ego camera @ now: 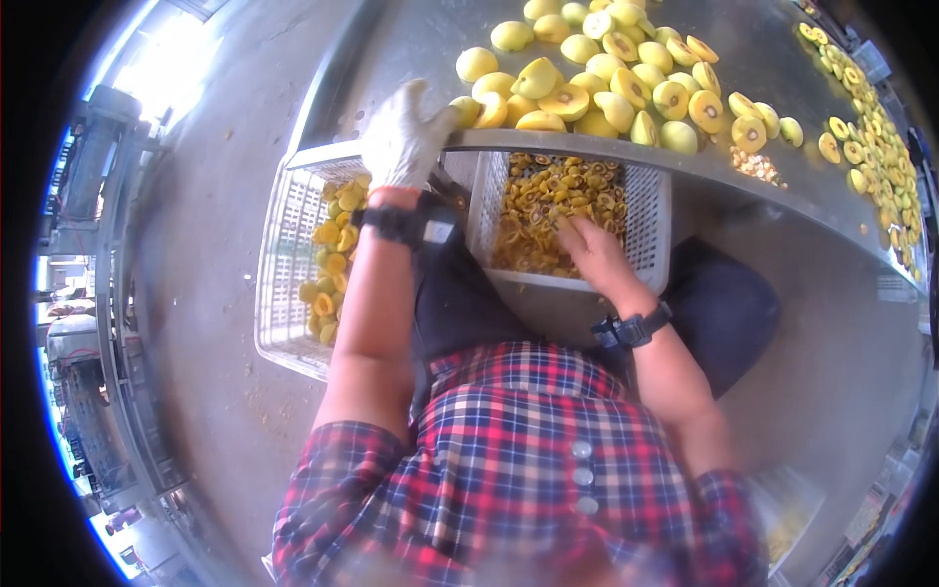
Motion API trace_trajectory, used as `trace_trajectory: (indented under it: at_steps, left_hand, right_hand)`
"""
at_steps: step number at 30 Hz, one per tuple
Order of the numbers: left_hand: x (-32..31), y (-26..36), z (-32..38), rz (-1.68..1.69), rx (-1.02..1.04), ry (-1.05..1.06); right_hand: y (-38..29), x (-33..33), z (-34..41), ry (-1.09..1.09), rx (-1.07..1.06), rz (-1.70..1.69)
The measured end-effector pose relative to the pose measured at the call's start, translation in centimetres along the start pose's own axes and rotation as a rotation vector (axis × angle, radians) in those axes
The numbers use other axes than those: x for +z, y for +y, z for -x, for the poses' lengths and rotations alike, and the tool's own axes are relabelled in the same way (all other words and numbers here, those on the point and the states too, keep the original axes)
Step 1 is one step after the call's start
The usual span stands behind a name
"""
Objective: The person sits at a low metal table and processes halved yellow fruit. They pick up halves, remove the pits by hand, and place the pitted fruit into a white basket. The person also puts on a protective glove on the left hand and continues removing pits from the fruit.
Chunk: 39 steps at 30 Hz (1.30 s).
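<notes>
My left hand (403, 139), in a white glove, is over the near edge of the metal table (411, 66). Its thumb reaches to a yellow-green fruit (464, 111) at the left end of a pile of halved fruit (568, 99); whether it grips the fruit I cannot tell. My bare right hand (596, 253) is low over a white plastic crate (660, 220) of small yellow-brown fruit pieces (561, 198). Something yellowish shows at its fingertips, too blurred to name. Below my left forearm, another white crate (275, 271) holds fruit halves (326, 301).
More halved fruit (873, 154) lies along the table at the far right. A small heap of pale bits (755, 165) is near the table edge. Metal frames and machinery (95, 330) stand at the far left. Another crate (788, 513) sits on the floor at lower right.
</notes>
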<state>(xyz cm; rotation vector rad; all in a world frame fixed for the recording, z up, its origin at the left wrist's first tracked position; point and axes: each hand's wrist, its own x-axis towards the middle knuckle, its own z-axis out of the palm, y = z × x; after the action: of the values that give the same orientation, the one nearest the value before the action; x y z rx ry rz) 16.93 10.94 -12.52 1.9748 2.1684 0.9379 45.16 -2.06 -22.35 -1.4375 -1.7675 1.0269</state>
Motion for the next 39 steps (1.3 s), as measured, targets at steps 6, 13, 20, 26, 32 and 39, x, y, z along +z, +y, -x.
trace_trajectory:
  at_steps: [6,13,20,26,32,39]
  left_hand:
    - [0.6,3.4,-3.2,0.129,-0.033,-0.454]
    - [-1.7,3.7,-0.5,1.554,-0.270,-0.395]
    - [-2.6,8.9,6.3,1.736,-0.669,-0.510]
    - [-2.1,9.7,8.1,1.518,-0.408,-0.397]
    - [-0.6,9.0,8.4,1.428,-0.440,-0.277]
    - [0.0,9.4,9.6,1.237,-0.252,-0.204]
  right_hand:
    - [-0.7,-0.2,0.6,-0.089,0.142,-0.146]
    - [-5.4,-1.4,0.0,0.199,-0.235,0.005]
    - [-10.7,-3.2,-0.9,0.338,-0.435,0.157]
    - [-10.4,-3.4,-0.4,0.347,-0.377,0.253]
    - [-10.4,-3.6,0.3,0.307,-0.366,0.375]
    - [-10.9,-2.8,0.5,0.217,-0.278,0.417]
